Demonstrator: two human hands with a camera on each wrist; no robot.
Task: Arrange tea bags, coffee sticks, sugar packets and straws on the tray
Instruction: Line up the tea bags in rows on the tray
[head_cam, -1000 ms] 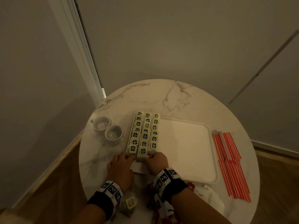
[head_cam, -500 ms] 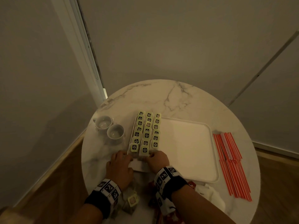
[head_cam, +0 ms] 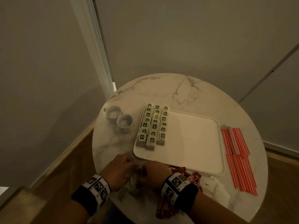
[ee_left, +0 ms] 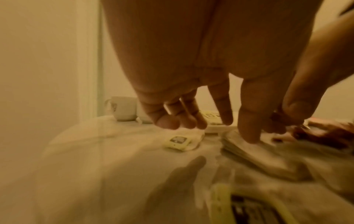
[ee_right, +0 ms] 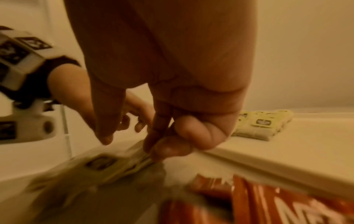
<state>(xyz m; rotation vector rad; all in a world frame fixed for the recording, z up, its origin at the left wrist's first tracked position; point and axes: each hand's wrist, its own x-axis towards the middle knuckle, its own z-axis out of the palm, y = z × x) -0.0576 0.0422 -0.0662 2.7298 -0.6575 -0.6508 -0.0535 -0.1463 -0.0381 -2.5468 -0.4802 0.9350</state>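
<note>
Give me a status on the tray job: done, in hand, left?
Done: three rows of tea bags fill the left side of the tray. In hand: left hand and right hand are at the loose tea bags on the table in front of the tray. Left: coffee sticks, straws and the white packets remain off the tray.

two small white ceramic cups w/ handles stand side by side, touching, upright, on the round white marble-look table w/ grey veins, up-left of where the grip is. grey plain walls behind; pale vertical door frame strip far left-back. brown wood floor shows below table edge, left of the grip.
</note>
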